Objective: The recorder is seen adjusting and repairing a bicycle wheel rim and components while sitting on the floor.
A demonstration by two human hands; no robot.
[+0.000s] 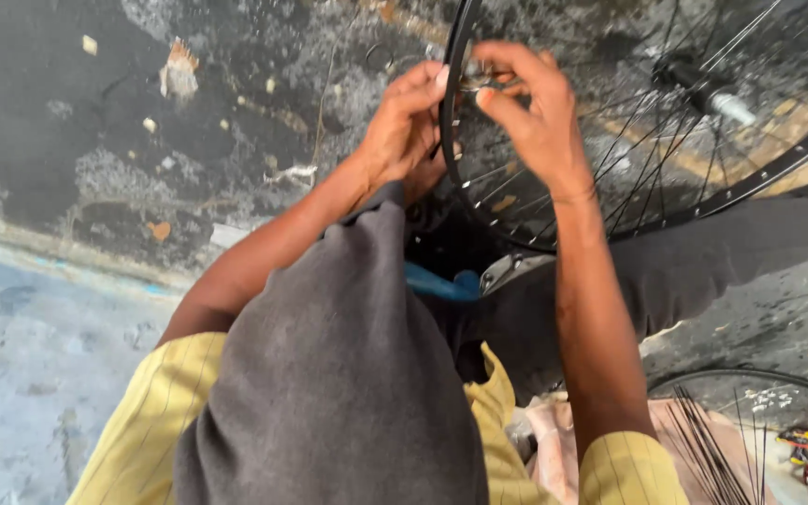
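Concrete floor [95, 187], stained and littered, lies off to the left of the fingers. Left hand [406, 126] comes up over the raised grey knee [329, 374], fingers curled onto the black wheel rim [448, 140], steadying it. Right hand [530, 108] sits just across the rim, forearm rising straight, fingers pinched narrow on something small and silvery at the rim, likely a spoke nipple being seated. Judging by that, the turning calls for a steady rim. Hub [703, 89] sits well right; loose spokes [713, 458] lie below.
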